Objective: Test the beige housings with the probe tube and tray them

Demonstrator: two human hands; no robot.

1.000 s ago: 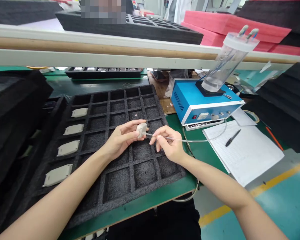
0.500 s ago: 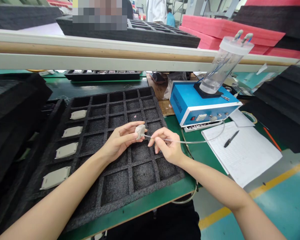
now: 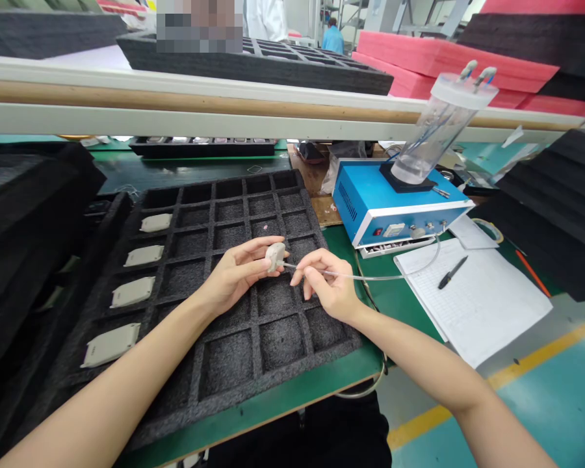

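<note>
Green workbench (image 3: 394,296), hands (image 3: 231,273) holding beige piece (image 3: 275,255), clear tube (image 3: 380,278)

A small pale grey part and a clear tube, end to side.
Over there, the part (image 3: 275,257) is tipped up in the left hand's (image 3: 236,273) fingertips, above the black foam tray (image 3: 279,377). The thin, flexible tube (image 3: 377,278), pinched in the right hand (image 3: 330,283), points its slim tip at the part's right side, then sags rightward and curves up to the blue box (image 3: 361,188).

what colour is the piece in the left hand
The piece is pale beige-grey; head view shows it.
</note>
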